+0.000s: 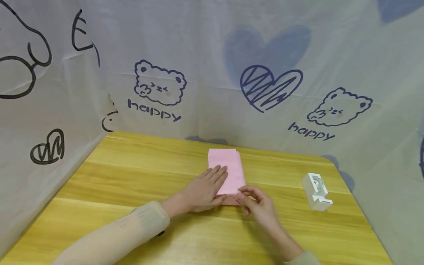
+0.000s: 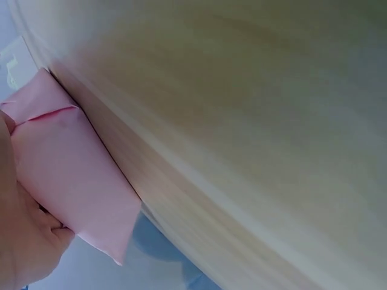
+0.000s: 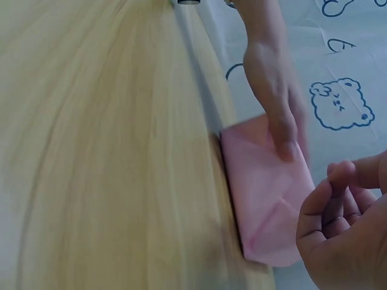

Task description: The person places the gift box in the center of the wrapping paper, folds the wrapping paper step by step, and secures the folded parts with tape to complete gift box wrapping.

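A flat package wrapped in pink paper (image 1: 228, 175) lies on the table, its folded end nearest me. My left hand (image 1: 206, 188) rests across its left side with the fingers stretched over the top. In the left wrist view, part of the left hand (image 2: 30, 241) shows beside the pink package (image 2: 78, 163). My right hand (image 1: 260, 206) is at the near right corner of the package. In the right wrist view, thumb and forefinger of the right hand (image 3: 347, 229) meet at the tips and the other fingers curl; nothing can be made out between them.
A white tape dispenser (image 1: 316, 193) stands on the right part of the wooden table (image 1: 139, 162). Pale cloth (image 1: 212, 103) with bear and heart drawings hangs behind and beside the table. A small dark object (image 1: 160, 233) shows under the left sleeve.
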A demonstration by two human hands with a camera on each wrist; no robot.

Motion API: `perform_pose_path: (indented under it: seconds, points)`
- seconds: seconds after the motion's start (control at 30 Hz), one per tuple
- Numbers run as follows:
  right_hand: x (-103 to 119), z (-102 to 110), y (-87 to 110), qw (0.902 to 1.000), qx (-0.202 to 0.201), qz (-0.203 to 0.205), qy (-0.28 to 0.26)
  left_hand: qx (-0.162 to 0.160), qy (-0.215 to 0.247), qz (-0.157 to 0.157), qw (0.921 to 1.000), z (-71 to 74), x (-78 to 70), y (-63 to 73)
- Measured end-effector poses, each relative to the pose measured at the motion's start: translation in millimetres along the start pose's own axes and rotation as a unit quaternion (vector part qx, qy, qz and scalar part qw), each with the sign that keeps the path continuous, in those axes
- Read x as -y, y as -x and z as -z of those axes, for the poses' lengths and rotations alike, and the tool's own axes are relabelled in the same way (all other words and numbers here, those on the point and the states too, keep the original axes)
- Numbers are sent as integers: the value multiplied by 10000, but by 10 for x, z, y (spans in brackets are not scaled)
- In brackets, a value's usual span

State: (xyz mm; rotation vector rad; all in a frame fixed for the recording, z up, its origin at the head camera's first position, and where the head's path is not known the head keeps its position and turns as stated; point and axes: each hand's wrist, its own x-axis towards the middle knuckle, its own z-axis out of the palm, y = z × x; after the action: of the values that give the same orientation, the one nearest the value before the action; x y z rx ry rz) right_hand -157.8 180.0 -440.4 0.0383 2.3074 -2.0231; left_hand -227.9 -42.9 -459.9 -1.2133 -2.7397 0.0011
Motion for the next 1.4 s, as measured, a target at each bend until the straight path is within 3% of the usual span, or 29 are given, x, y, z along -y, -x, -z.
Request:
perform_pose_path:
  seconds: [0.17, 0.37, 0.63, 1.07, 1.4]
  points:
    - [-26, -88, -40, 9998, -78, -5, -196, 33, -19, 157, 9999, 8, -69, -42]
    - [-64, -143, -65, 9986, 230, -50, -482, 57, 20, 271, 9996, 7, -104, -59]
    - [-94, -192, -53, 9990, -159, -142, -380, 180, 50, 323, 9993, 10, -115, -59]
    - [-131, -193, -51, 9974, -287, -461, -472, 158, 114, 340, 9992, 9, -112, -57]
    - [-183, -193, -49, 9981, -296, -383, -374, 94, 11, 290, 9995, 27, -119, -56]
